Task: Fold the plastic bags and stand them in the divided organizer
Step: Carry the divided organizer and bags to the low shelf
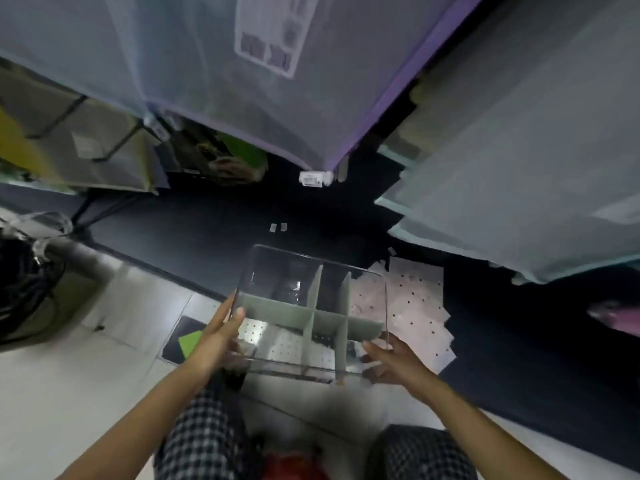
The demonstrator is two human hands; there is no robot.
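Observation:
A clear plastic organizer (263, 258) with grey-green cross dividers (313, 315) is held in front of me above the floor, its compartments holding nothing. My left hand (216, 336) grips its left wall, thumb over the rim. My right hand (394, 360) holds its near right corner, fingers curled against the wall. Pale plastic bags with black dots (417, 306) lie flat on the dark mat, partly seen through the organizer and spreading out to its right.
A dark mat (207, 230) covers the floor ahead; pale tiles (52, 393) lie to the left. Mesh-covered racks (207, 64) stand behind and at right (519, 168). A black bin (20, 289) sits far left. A red object (294, 465) lies between my checked-trousered knees.

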